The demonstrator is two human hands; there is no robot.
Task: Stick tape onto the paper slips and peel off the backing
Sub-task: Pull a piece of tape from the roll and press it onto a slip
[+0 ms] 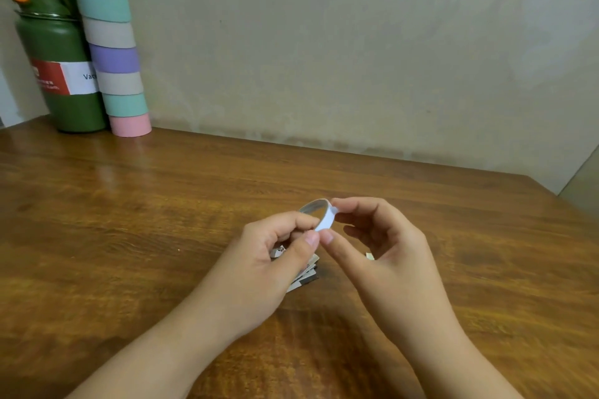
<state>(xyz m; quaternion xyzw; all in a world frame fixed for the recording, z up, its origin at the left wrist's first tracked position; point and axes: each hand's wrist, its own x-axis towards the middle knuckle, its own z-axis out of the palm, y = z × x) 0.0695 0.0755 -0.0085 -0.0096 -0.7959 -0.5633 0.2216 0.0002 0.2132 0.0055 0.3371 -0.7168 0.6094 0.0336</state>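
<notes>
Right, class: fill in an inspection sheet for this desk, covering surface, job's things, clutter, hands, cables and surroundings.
Surface: wooden table, glossy, bare where visible.
Job's things: tape roll held above the table; paper slips piled under the left hand.
Clutter: green flask and a leaning stack of pastel rolls at the far left; small scrap beside the right hand.
Hands: left hand and right hand both pinch the tape roll.
Cables: nothing seen.
Surroundings: plain beige wall.
</notes>
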